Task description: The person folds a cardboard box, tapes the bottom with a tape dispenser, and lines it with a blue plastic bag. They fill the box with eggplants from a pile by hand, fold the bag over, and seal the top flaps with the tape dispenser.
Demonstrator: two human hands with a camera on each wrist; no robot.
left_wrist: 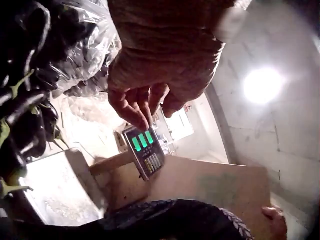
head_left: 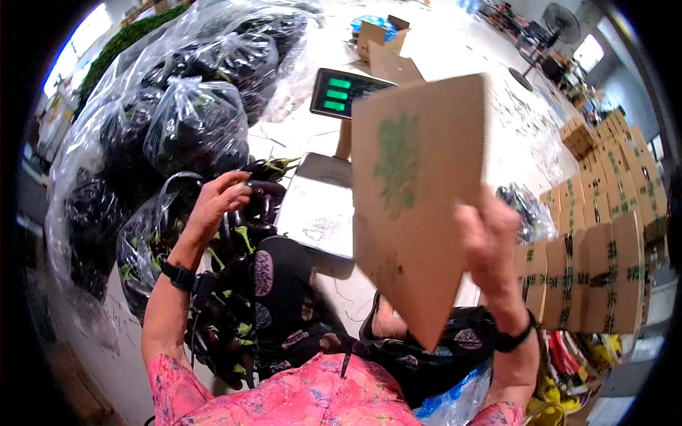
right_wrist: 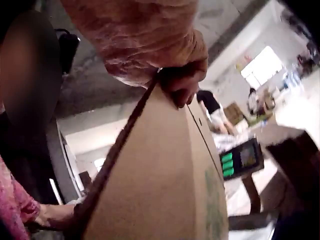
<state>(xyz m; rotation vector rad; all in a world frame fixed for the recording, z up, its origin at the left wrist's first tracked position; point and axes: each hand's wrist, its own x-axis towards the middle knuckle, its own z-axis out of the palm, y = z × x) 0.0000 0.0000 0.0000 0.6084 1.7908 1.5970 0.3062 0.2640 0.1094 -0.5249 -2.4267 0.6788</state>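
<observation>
My right hand (head_left: 491, 238) grips a flat, folded cardboard box (head_left: 426, 234) by its edge, and the board stands tilted in front of me with green print on its face. In the right wrist view, the fingers (right_wrist: 182, 90) curl over the board's upper edge. My left hand (head_left: 222, 202) is raised over a heap of dark eggplants (head_left: 245, 266), its fingers loosely bent and holding nothing. Between the hands is a digital scale with a metal pan (head_left: 316, 206) and a lit green display (head_left: 337, 94); the board hides part of the pan.
Clear plastic bags full of eggplants (head_left: 195, 128) crowd the left side. Stacked flat cartons (head_left: 579, 277) stand at the right, above colourful bags (head_left: 568, 369). Beyond the scale sits an open carton (head_left: 383, 42) with blue plastic. A standing fan (head_left: 558, 25) is at the far right.
</observation>
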